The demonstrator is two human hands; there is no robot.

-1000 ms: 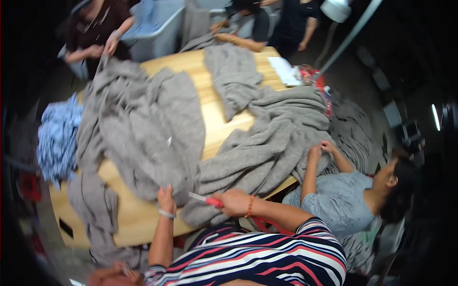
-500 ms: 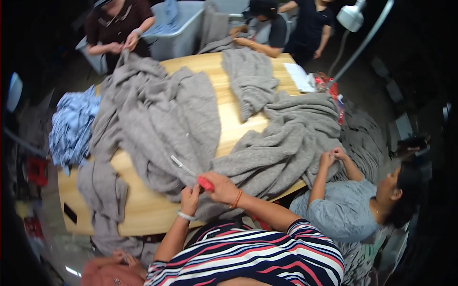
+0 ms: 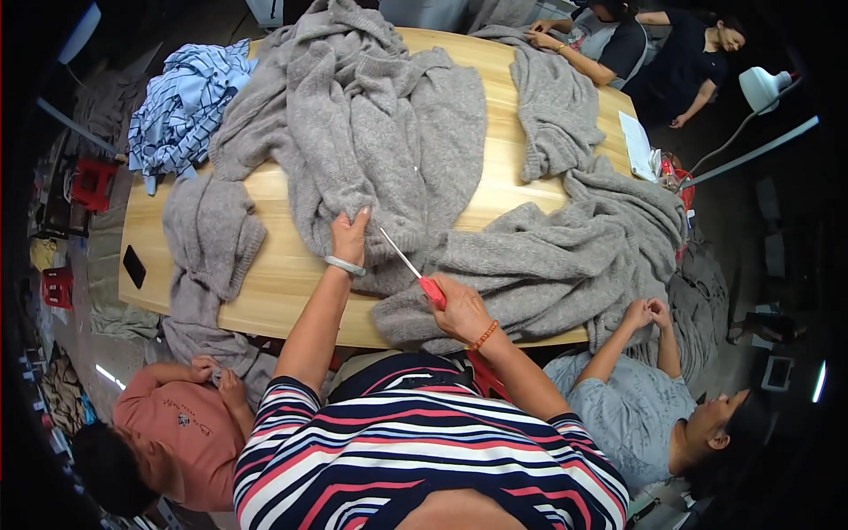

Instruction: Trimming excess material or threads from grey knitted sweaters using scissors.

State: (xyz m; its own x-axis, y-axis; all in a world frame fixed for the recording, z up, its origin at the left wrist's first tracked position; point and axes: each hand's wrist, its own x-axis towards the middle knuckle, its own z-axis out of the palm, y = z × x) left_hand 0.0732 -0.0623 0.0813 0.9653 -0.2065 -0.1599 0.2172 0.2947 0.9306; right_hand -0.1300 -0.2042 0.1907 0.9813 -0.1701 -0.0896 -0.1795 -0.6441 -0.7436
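Observation:
My left hand [image 3: 348,237] is closed on the edge of a grey knitted garment [image 3: 353,141], which spreads toward the far side of the table. In my right hand [image 3: 464,311] is a tool with a red handle [image 3: 432,293] and a long thin metal shaft [image 3: 400,252]. Its tip points up and left, close to my left hand and over the knit. Whether the shaft is a single rod or closed blades I cannot make out. To the right, a second grey knitted heap [image 3: 539,256] lies near my right hand.
The wooden table [image 3: 495,168] also bears blue checked cloth [image 3: 190,102], a black phone [image 3: 134,266], another grey knit piece [image 3: 212,234] and white paper [image 3: 636,146]. Co-workers sit at my left [image 3: 185,424] and right [image 3: 636,406], with others across. A lamp [image 3: 764,88] stands far right.
My hands have moved apart; earlier they were close together by the red handle. The left hand now holds the knit farther forward. The view has shifted, showing more of the near side.

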